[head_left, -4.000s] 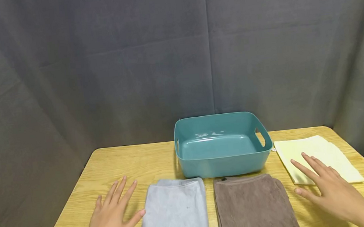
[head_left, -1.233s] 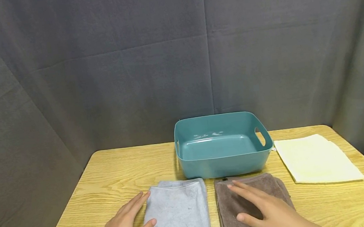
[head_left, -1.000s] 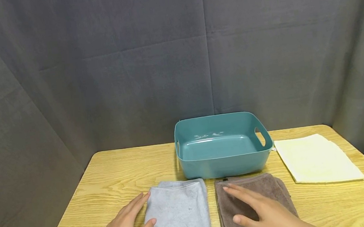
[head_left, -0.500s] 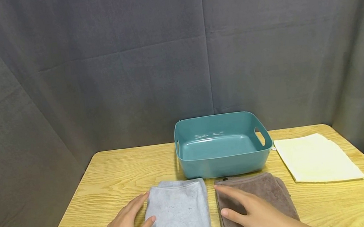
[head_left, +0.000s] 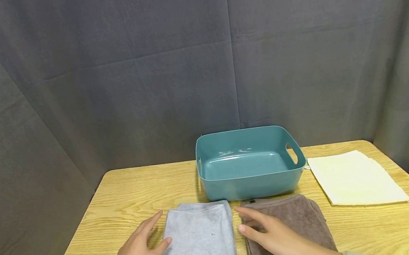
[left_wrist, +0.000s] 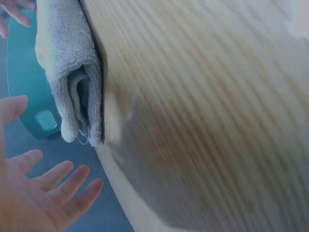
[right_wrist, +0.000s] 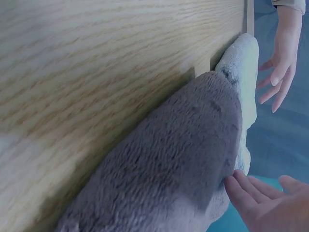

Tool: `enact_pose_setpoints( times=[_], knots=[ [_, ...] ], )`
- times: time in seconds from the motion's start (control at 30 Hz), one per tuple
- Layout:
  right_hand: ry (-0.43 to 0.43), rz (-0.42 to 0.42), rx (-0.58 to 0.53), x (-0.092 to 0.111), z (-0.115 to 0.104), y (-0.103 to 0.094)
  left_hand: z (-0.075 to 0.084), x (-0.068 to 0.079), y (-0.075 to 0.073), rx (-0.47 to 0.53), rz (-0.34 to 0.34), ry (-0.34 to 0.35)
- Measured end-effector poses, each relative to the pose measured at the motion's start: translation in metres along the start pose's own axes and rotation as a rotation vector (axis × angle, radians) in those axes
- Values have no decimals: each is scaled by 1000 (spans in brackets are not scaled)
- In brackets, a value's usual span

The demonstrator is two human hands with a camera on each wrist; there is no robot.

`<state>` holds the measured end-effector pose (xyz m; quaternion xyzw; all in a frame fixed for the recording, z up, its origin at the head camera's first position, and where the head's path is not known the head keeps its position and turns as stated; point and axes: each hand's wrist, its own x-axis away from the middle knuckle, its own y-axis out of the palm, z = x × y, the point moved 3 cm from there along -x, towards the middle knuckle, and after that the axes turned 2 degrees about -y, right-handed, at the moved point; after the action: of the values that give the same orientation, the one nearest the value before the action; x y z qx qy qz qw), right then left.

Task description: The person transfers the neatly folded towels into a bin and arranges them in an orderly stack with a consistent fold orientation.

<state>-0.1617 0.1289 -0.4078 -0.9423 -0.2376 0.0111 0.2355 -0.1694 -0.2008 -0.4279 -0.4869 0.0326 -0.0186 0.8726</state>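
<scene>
A folded pale blue-grey towel (head_left: 202,244) lies at the front of the wooden table. Along its left edge is my left hand (head_left: 133,253), empty, thumb spread from relaxed fingers. Seen from the left wrist, this hand (left_wrist: 46,198) is near the layered end of the grey towel (left_wrist: 72,53). My right hand (head_left: 272,234) hovers over the left side of a folded brown towel (head_left: 299,213), its fingers loosely bent towards the gap between the towels. The right wrist view has its fingertips (right_wrist: 234,181) at the far edge of the brown towel (right_wrist: 164,150), holding nothing.
Behind the two towels stands a teal plastic basin (head_left: 250,187) with handle holes, nothing inside it. A folded pale yellow towel (head_left: 357,178) lies at the right of the wooden table (head_left: 147,187). Grey curtains (head_left: 155,87) hang behind and along the sides.
My right hand has travelled left from beside the yellow towel, across the brown towel to its left side. My left hand has come closer to the grey towel. The towels and basin stay put.
</scene>
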Motion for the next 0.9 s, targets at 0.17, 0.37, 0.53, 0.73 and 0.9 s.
enact_pose_setpoints(
  times=[0.17, 0.37, 0.53, 0.73, 0.9],
  knots=[
    [26, 29, -29, -4, -2, 4, -1, -2, 2, 47, -19, -35],
    [33, 35, -64, -11, -4, 7, -1, -4, 3, 86, -36, -60],
    [28, 27, -149, -14, -6, 10, -3, -3, 5, 104, -49, -80],
    [40, 20, -196, -17, -10, 16, -4, -4, 8, 134, -61, -87],
    [69, 32, -168, -22, -10, 21, -6, -5, 11, 181, -79, -113]
  ],
)
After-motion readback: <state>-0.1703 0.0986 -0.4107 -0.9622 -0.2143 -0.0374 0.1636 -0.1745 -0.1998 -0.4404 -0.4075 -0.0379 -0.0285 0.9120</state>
